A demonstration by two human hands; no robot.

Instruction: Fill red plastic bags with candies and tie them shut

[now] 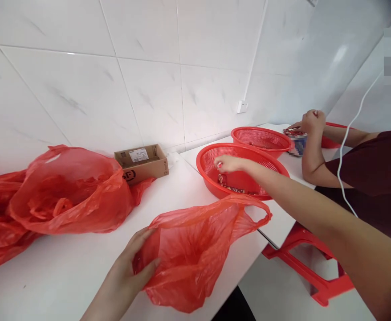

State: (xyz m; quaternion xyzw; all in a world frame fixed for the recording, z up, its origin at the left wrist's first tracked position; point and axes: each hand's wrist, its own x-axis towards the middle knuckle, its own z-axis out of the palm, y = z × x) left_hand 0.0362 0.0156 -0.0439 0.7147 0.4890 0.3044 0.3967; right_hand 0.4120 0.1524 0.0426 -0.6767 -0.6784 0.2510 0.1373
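In the head view, an oval red basket (pixel 209 176) with perforated sides contains a few small wrapped packets (pixel 234 190). The right hand (pixel 229 164) reaches inside, fingers closed on a small red-and-white piece. A second red basket (pixel 260 133) sits just behind. The left hand (pixel 140 263) grips the edge of an open, crinkled red plastic bag (pixel 195 254) between thumb and fingers. Left of it lies a larger translucent bag (pixel 71 191), beside an open cardboard box (pixel 144 165). All rest on a smooth white desk (pixel 82 276) against glossy marbled tiles (pixel 148 80).
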